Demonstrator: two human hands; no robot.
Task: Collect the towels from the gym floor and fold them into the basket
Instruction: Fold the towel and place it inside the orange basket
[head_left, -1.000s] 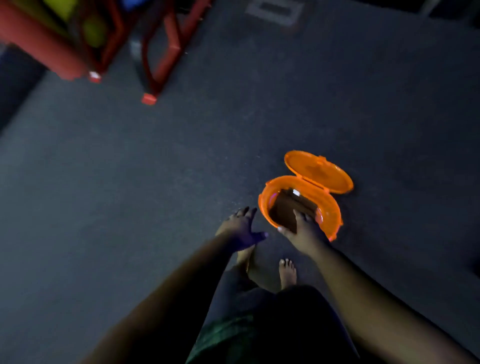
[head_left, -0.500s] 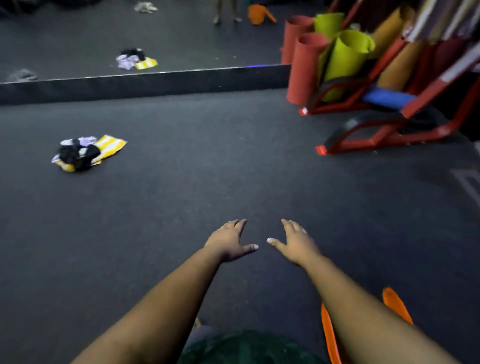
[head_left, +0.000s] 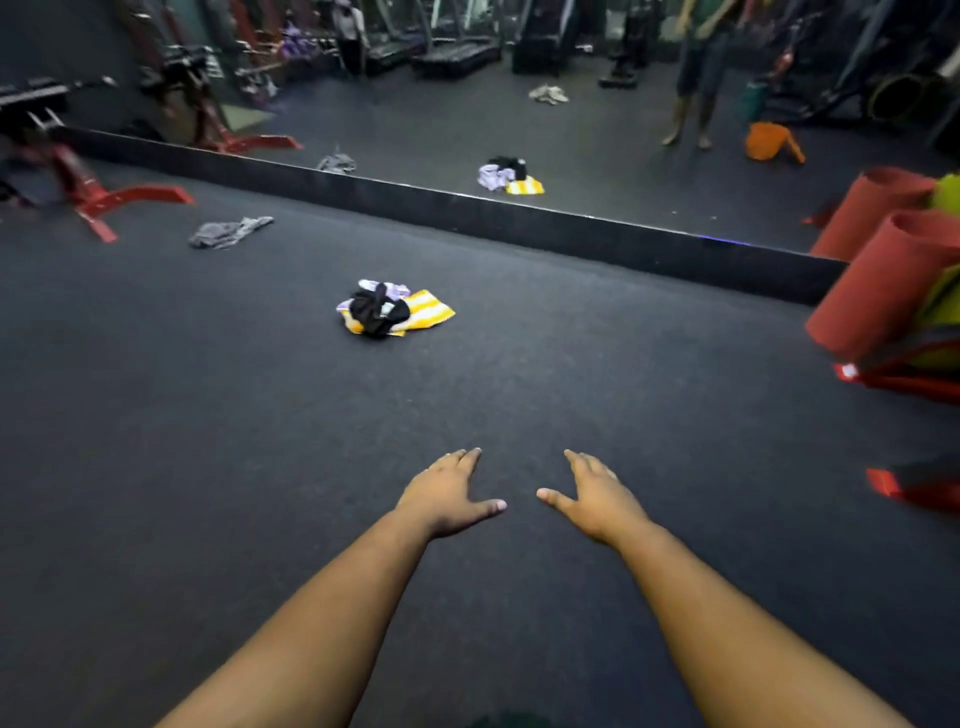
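Observation:
A heap of towels (head_left: 390, 309), yellow-striped, lilac and black, lies on the dark gym floor straight ahead, well beyond my hands. A crumpled grey towel (head_left: 226, 232) lies further off to the left. My left hand (head_left: 445, 494) and my right hand (head_left: 592, 497) are stretched out side by side over bare floor, palms down, fingers apart, holding nothing. The orange basket is out of direct view; only its reflection (head_left: 771, 141) shows in the wall mirror.
A wall mirror with a black base strip (head_left: 519, 221) runs across the back and reflects the towels and a standing person. Rolled red and green mats (head_left: 883, 280) on a red rack stand at the right. A red equipment frame (head_left: 104, 200) sits at the far left.
The view has lifted from the orange basket at my feet and turned left across the floor. The towel heap now lies centred ahead. My right hand left the basket; both hands stay empty.

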